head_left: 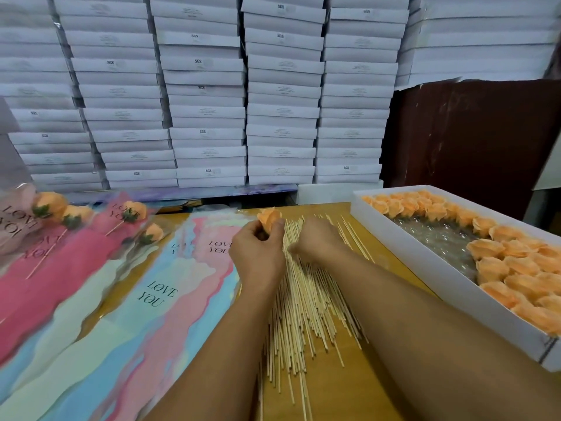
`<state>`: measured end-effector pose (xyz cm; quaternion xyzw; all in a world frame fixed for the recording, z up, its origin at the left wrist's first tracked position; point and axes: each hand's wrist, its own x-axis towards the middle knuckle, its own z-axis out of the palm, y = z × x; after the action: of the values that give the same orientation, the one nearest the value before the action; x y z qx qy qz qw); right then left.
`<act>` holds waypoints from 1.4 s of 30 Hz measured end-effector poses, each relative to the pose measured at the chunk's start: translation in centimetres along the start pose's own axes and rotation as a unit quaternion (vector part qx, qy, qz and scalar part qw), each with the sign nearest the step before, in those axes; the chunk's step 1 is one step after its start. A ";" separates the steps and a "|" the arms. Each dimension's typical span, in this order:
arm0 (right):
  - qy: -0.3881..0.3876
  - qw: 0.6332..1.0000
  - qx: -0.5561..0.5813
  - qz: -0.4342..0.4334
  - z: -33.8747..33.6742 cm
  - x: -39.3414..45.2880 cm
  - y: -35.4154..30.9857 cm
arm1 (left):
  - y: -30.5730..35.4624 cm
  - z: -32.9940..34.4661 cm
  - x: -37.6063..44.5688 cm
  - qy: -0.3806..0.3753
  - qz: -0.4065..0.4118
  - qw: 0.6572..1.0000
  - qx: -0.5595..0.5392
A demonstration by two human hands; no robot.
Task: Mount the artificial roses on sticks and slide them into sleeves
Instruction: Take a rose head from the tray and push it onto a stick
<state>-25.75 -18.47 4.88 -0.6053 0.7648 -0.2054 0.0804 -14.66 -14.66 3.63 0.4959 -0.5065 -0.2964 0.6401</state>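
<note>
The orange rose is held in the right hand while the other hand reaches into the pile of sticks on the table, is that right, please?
Not quite: the head view shows the left hand holding the orange rose, while the right hand reaches into the pile of sticks on the table.

Your left hand grips an orange rose at 12 o'clock of the stick pile; your right hand reaches onto the sticks. At 3 o'clock sits the rose box on the worktop.
</note>
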 end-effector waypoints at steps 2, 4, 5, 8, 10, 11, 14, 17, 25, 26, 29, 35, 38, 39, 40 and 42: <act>-0.006 1.000 0.004 0.028 0.5 0.3 -0.4 | 0.0 -0.2 0.1 0.001 -0.001 1.000 -0.003; -0.009 0.998 0.011 0.054 0.5 0.8 -0.4 | 0.0 -0.3 0.1 0.001 0.000 1.000 -0.007; -0.014 0.998 0.008 0.063 0.5 0.9 -0.3 | 0.0 -0.3 0.2 0.001 0.002 1.000 -0.008; -0.032 0.996 0.017 0.084 0.4 1.3 0.2 | -0.1 -0.2 0.2 -0.008 0.005 1.000 -0.008; -0.034 0.995 0.029 0.085 0.7 1.4 0.5 | -0.1 -0.1 0.0 -0.015 0.005 1.000 -0.001; -0.035 0.995 0.034 0.083 0.8 1.4 0.5 | -0.1 -0.1 0.0 -0.017 0.004 1.000 0.000; -0.024 0.994 0.061 0.090 1.0 1.6 0.5 | -0.1 -0.1 -0.1 -0.019 0.000 1.000 -0.002; -0.016 0.994 0.064 0.091 1.2 1.5 0.3 | 0.0 -0.2 -0.1 -0.019 0.005 1.000 -0.003; -0.041 0.983 0.136 0.119 0.2 1.2 1.1 | 0.2 -0.3 -0.4 -0.035 0.001 0.999 -0.012; -0.045 0.978 0.161 0.124 0.0 1.1 1.2 | 0.2 -0.4 -0.4 -0.034 -0.002 0.999 -0.015; -0.057 0.946 0.288 0.140 -0.8 0.7 1.2 | 0.0 -0.4 -0.2 -0.032 -0.006 0.999 -0.019; -0.129 0.883 0.443 0.090 -2.8 -2.0 1.1 | -0.2 -0.5 0.0 -0.025 -0.040 0.998 -0.051; -0.168 0.859 0.480 0.058 -3.1 -3.6 1.6 | -0.2 -0.4 0.5 -0.022 -0.076 0.993 -0.086; -0.177 0.852 0.491 0.048 -3.1 -4.1 1.8 | -0.2 -0.4 0.6 -0.022 -0.089 0.990 -0.104; -0.181 0.847 0.498 0.040 -3.2 -4.5 1.9 | -0.2 -0.4 0.7 -0.023 -0.103 0.987 -0.122; -0.179 0.852 0.491 0.018 -3.3 -5.3 1.7 | 0.0 -0.4 0.8 -0.031 -0.136 0.977 -0.163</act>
<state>-27.19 -12.40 6.48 -0.5000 0.5475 -0.4404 0.5063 -14.05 -15.24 3.88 0.4392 -0.3990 -0.4749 0.6499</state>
